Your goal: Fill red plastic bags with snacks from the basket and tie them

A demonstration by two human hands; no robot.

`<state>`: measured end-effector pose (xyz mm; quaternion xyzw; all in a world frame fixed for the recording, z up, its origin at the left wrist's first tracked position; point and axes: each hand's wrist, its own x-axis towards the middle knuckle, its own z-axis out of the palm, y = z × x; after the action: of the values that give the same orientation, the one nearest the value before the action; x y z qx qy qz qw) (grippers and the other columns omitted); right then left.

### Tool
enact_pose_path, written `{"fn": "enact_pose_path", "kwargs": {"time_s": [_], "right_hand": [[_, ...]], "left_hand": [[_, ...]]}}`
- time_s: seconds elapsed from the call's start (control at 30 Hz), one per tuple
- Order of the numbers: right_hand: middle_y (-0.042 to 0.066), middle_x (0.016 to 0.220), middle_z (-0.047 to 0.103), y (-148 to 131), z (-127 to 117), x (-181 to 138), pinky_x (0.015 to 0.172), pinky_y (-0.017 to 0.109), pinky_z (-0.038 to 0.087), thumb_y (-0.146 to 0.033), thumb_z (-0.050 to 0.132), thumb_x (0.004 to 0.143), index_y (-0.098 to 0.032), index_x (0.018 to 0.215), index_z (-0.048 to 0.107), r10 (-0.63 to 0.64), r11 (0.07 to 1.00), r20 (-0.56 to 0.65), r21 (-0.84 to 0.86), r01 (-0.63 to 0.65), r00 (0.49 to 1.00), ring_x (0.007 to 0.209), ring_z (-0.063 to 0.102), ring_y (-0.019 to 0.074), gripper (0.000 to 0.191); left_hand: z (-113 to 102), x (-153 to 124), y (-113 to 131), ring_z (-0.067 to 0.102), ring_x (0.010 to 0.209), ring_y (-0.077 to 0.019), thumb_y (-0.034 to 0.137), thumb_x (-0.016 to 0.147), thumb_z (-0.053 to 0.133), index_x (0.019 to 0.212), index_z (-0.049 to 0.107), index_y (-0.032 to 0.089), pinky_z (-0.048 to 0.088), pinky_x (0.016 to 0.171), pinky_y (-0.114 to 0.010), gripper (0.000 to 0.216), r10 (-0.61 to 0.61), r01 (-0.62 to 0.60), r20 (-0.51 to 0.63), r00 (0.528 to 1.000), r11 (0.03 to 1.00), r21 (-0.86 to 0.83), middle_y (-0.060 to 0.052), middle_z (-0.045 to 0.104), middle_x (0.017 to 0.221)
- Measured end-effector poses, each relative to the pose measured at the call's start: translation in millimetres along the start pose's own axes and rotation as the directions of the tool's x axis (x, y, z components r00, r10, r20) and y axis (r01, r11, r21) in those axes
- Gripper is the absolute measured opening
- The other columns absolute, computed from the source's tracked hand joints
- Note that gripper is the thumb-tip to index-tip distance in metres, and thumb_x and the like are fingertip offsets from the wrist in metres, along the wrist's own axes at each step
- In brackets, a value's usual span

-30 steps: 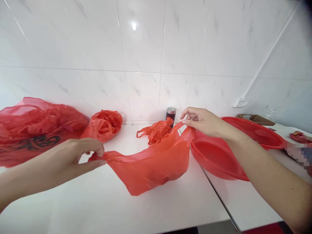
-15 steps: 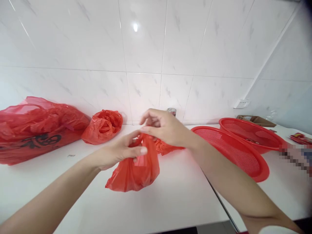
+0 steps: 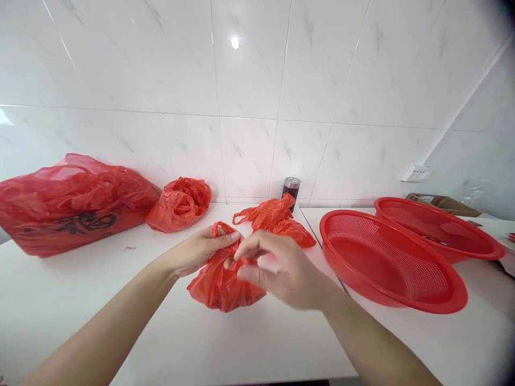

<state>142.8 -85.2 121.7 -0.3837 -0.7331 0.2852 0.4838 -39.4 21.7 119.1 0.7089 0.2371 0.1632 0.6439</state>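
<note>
A small red plastic bag (image 3: pixel 219 287) sits bunched on the white counter (image 3: pixel 80 300) in front of me. My left hand (image 3: pixel 203 249) pinches one of its handles, which loops up above my fingers. Just to the right, my right hand (image 3: pixel 277 271) is closed in a pinch at the bag's top; it is slightly blurred and covers part of the bag. Both hands meet over the bag's mouth.
A crumpled red bag (image 3: pixel 277 220) lies just behind, beside a dark can (image 3: pixel 291 189) at the wall. Further left are another red bag (image 3: pixel 181 203) and a large printed one (image 3: pixel 72 201). Two red mesh baskets (image 3: pixel 392 262) (image 3: pixel 438 228) stand at right.
A second ago the bag was stretched wide between my hands. They have come together, gathering it into a bunch, and my right hand has dropped to its top.
</note>
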Motion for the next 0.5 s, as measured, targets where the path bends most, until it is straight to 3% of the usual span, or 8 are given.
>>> {"fn": "enact_pose_path", "kwargs": {"time_s": [0.1, 0.17, 0.27, 0.33, 0.4, 0.43, 0.5], "right_hand": [[0.003, 0.11, 0.063, 13, 11, -3, 0.097, 0.038, 0.042, -0.042, 0.055, 0.093, -0.029, 0.11, 0.058, -0.008, 1.0, -0.169, 0.024, 0.012, 0.986, 0.108, 0.057, 0.0196, 0.022], [0.004, 0.109, 0.063, 37, 16, 2, 0.098, 0.039, 0.041, -0.048, 0.044, 0.096, -0.03, 0.121, 0.053, 0.112, 0.988, -0.217, 0.129, -0.085, 0.97, 0.108, 0.056, 0.0191, 0.032], [0.0, 0.086, 0.061, 71, 22, 11, 0.082, 0.035, 0.048, -0.056, 0.043, 0.094, -0.03, 0.125, 0.052, 0.297, 0.93, -0.114, 0.26, -0.26, 0.948, 0.083, 0.06, 0.0175, 0.041], [-0.002, 0.08, 0.059, 81, 26, 13, 0.074, 0.032, 0.049, -0.055, 0.049, 0.092, -0.031, 0.125, 0.052, 0.327, 0.896, -0.05, 0.333, -0.293, 0.944, 0.074, 0.059, 0.0164, 0.041], [-0.002, 0.081, 0.059, 83, 27, 12, 0.073, 0.031, 0.048, -0.053, 0.053, 0.091, -0.03, 0.122, 0.054, 0.308, 0.86, 0.086, 0.4, -0.316, 0.948, 0.073, 0.058, 0.0158, 0.038], [-0.001, 0.082, 0.06, 82, 26, 11, 0.074, 0.031, 0.048, -0.051, 0.054, 0.091, -0.028, 0.117, 0.057, 0.293, 0.848, 0.148, 0.416, -0.328, 0.945, 0.074, 0.058, 0.0156, 0.035], [0.0, 0.084, 0.058, 78, 24, 8, 0.076, 0.031, 0.045, -0.049, 0.055, 0.091, -0.023, 0.102, 0.062, 0.277, 0.856, 0.183, 0.399, -0.329, 0.943, 0.078, 0.056, 0.0152, 0.029]], "left_hand": [[2, -6, 5, 0.058, 0.072, -0.0157, 0.036, 0.083, 0.064, 0.084, 0.071, 0.02, 0.048, 0.066, -0.029, 0.018, 0.045, -0.06, 0.07, 0.996, 0.971, 0.231, -0.004, 0.067, 0.083], [6, -6, 1, 0.059, 0.072, -0.0156, 0.027, 0.081, 0.062, 0.086, 0.069, 0.021, 0.047, 0.064, -0.027, 0.011, 0.09, -0.096, 0.033, 0.995, 0.923, 0.373, -0.002, 0.067, 0.084], [13, -1, -15, 0.058, 0.064, -0.0139, 0.008, 0.074, 0.049, 0.078, 0.059, 0.022, 0.044, 0.058, -0.025, 0.017, 0.254, -0.096, -0.171, 0.952, 0.778, 0.621, 0.001, 0.063, 0.073], [17, 2, -28, 0.058, 0.064, -0.0133, 0.001, 0.068, 0.042, 0.076, 0.053, 0.022, 0.042, 0.055, -0.024, 0.025, 0.429, -0.074, -0.275, 0.861, 0.639, 0.765, 0.001, 0.064, 0.08], [20, 4, -37, 0.061, 0.073, -0.0144, 0.0, 0.069, 0.04, 0.079, 0.054, 0.021, 0.043, 0.058, -0.025, 0.028, 0.561, -0.074, -0.291, 0.774, 0.538, 0.839, -0.002, 0.066, 0.098], [21, 3, -39, 0.062, 0.078, -0.0152, 0.0, 0.071, 0.04, 0.082, 0.056, 0.022, 0.044, 0.06, -0.025, 0.029, 0.591, -0.092, -0.289, 0.753, 0.53, 0.843, -0.003, 0.065, 0.105], [23, 1, -40, 0.063, 0.089, -0.0173, 0.004, 0.078, 0.041, 0.093, 0.061, 0.023, 0.048, 0.07, -0.027, 0.031, 0.566, -0.147, -0.278, 0.776, 0.591, 0.793, -0.004, 0.065, 0.11]]}}
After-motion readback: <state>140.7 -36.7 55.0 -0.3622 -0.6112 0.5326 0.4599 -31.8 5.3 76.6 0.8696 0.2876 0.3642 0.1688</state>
